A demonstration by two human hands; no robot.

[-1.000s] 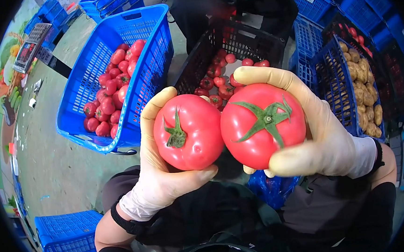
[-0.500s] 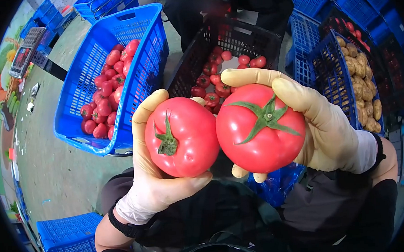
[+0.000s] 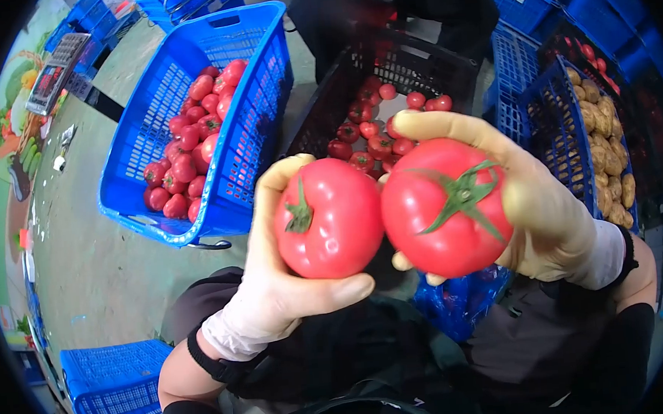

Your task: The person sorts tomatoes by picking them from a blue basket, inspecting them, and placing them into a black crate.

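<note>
Two large pinkish-red tomatoes are held up in front of me, almost touching side by side. Gloved fingers of my left hand curl around the left tomato, with the thumb beneath it; its green stem faces left. My right hand, also in a pale glove and slightly blurred, grips the right tomato, whose star-shaped green calyx faces me. Behind them, a black crate contains several loose tomatoes. To the left, a tilted blue basket holds a heap of tomatoes.
Potatoes fill a blue crate on the right. A crinkled blue plastic bag lies below my hands. Another blue crate sits at lower left, a scale at upper left. A person in dark clothes is beyond the black crate.
Both hands have shifted right in view with their tomatoes. The left tomato has turned, its stem now more to the side. The background has slid slightly right and down.
</note>
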